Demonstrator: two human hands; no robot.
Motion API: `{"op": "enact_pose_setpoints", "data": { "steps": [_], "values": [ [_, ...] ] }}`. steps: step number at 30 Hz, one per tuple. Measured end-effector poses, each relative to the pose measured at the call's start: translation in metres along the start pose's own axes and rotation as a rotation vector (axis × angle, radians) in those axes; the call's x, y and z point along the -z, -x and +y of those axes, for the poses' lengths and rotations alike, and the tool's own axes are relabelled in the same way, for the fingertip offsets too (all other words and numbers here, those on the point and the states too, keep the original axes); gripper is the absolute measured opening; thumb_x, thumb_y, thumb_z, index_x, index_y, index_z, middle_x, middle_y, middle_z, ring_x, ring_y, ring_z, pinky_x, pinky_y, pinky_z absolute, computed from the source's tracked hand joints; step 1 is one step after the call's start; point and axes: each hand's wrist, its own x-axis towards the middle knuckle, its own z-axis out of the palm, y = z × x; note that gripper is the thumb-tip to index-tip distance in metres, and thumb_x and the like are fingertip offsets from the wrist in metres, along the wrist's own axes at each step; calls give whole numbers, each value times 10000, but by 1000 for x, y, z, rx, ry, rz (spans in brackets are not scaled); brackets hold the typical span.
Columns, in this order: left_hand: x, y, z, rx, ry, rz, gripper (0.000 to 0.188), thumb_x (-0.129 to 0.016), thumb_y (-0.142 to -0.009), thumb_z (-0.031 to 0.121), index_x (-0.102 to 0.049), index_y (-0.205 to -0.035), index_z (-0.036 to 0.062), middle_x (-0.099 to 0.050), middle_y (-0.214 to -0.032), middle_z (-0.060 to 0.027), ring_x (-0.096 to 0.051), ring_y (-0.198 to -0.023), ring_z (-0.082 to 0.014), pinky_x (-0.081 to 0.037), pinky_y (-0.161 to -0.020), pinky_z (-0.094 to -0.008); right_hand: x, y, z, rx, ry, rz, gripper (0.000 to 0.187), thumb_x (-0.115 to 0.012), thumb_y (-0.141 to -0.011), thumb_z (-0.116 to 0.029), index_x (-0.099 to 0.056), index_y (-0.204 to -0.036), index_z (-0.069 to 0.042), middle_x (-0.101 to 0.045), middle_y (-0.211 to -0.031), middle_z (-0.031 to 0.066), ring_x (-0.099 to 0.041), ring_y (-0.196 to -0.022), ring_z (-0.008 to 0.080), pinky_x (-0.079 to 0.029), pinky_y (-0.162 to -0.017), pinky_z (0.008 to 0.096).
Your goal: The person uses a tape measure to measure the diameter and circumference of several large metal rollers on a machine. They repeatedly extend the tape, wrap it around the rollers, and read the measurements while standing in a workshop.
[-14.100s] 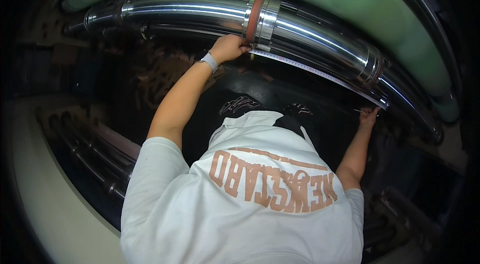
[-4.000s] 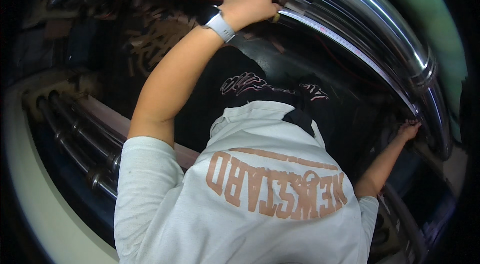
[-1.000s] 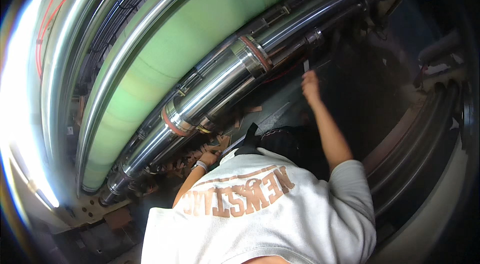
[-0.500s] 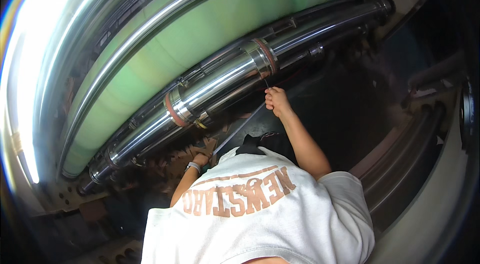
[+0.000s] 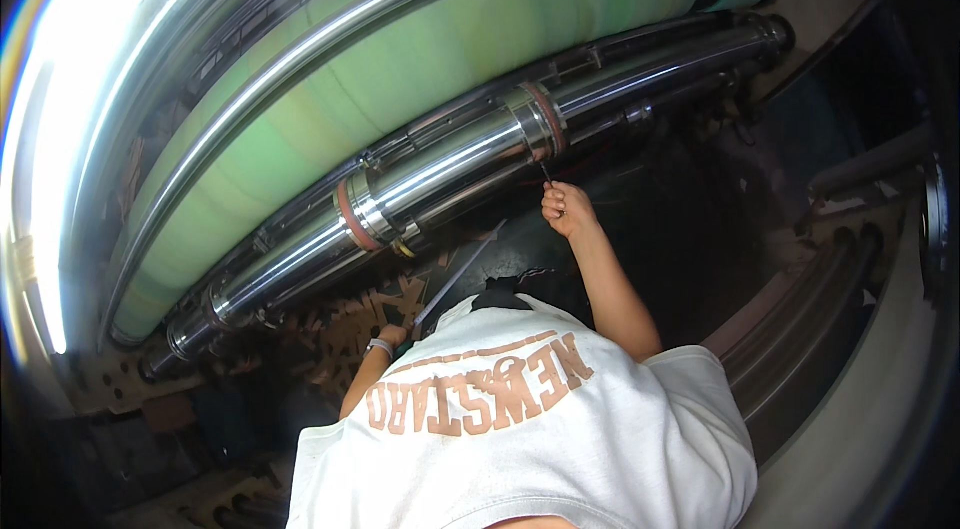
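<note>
My right hand [image 5: 570, 211] is closed around a thin dark rod-like tool, perhaps a hex key [image 5: 546, 172], whose far end meets the underside of the right metal collar [image 5: 525, 127]. That collar, edged by a reddish-brown ring, sits around a shiny steel shaft [image 5: 450, 167]. Low by my left side, my left hand [image 5: 394, 335] is closed on one end of a long pale ruler [image 5: 455, 274]. The ruler slants up and right, its upper end free and apart from my right hand. My left fingers are partly hidden.
A large green roller [image 5: 400, 79] stretches across beyond the shaft. The left collar [image 5: 362, 212] has a similar ring. Brown scraps [image 5: 385, 301] lie below the shaft at left. Dark pipes [image 5: 800, 299] run at the right; a bright light [image 5: 60, 129] glares at the far left.
The ruler's upper end has come away from beside my right hand and dropped lower. My right hand has shifted slightly right and down, and the machine sits a little lower in view.
</note>
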Motion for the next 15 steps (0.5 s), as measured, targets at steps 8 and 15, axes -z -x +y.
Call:
{"op": "enact_pose_setpoints", "data": {
  "steps": [8, 15],
  "values": [
    [1, -6, 7, -85, 88, -40, 490, -582, -689, 401, -606, -955, -10, -577, -1014, -182, -558, -925, -272, -421, -787, -315, 4, -19, -6, -64, -5, -46, 139, -367, -874, -134, -425, -793, -37, -322, -502, -45, -282, -381, 67, -220, -360, 216],
    [-16, -43, -18, -188, 39, -103, 696, -593, -644, 329, -386, -1207, -23, -439, -1208, -197, -449, -1087, -288, -330, -921, -311, -4, 9, 6, -19, 91, -29, 144, -378, -868, -131, -441, -784, -34, -315, -475, -54, -286, -368, 54, -213, -346, 208]
  ]
}}
